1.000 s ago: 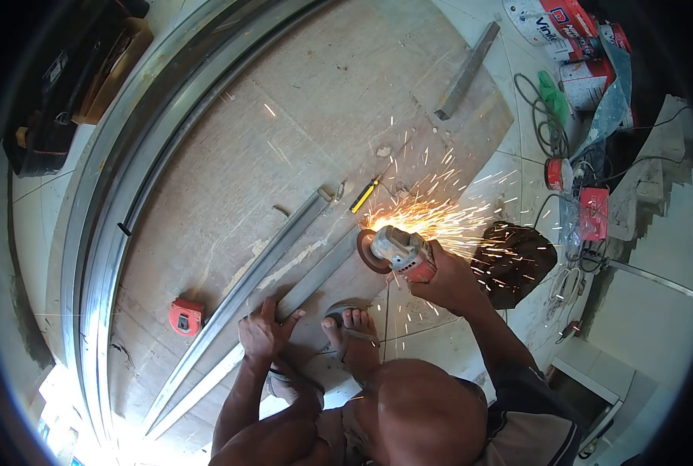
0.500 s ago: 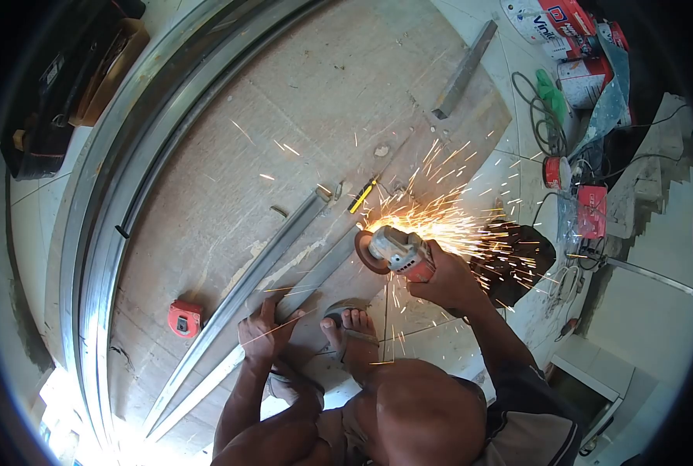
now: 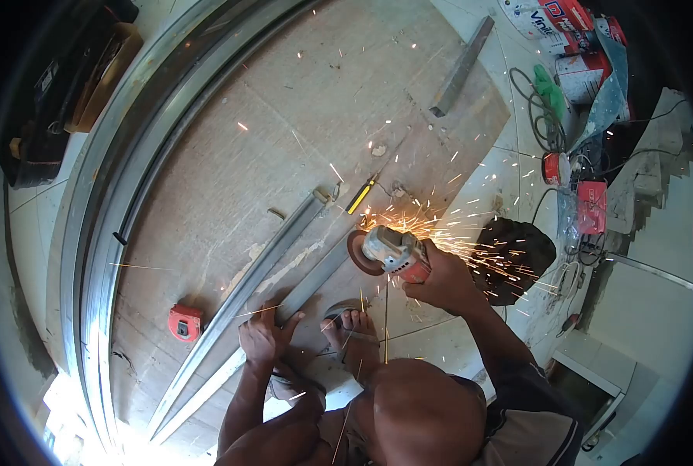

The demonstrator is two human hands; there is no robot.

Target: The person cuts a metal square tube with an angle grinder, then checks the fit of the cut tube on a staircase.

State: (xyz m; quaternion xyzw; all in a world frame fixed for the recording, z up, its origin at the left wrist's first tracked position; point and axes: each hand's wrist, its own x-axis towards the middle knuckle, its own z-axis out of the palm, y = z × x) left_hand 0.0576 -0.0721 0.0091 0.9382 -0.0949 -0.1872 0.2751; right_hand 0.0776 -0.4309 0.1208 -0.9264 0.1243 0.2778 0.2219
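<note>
My right hand (image 3: 445, 281) is wrapped around the body of an angle grinder (image 3: 395, 250). Its disc (image 3: 363, 252) stands at the upper end of a grey metal bar (image 3: 321, 275), and sparks (image 3: 471, 247) fly off to the right. My left hand (image 3: 266, 335) grips that same bar lower down, fingers over it and thumb along its side. Parallel to it lies a second metal profile (image 3: 245, 287). A yellow and black cutter-like tool (image 3: 360, 196) rests just above the grinder. The exact contact of disc and bar is partly hidden by glare.
A red tape measure (image 3: 184, 321) lies left of the bars on the board (image 3: 315, 101). Long metal profiles (image 3: 102, 233) run along the left side. A short bar (image 3: 461, 68) is at the top. Paint buckets (image 3: 579, 76), cables and a dark bag-like object (image 3: 521, 260) sit right. My sandalled foot (image 3: 350, 330) is close below the bar.
The grinder and my right hand have shifted very slightly left. The spark spray is thinner, with more stray sparks scattered over the board. My left hand stays in place on the bar.
</note>
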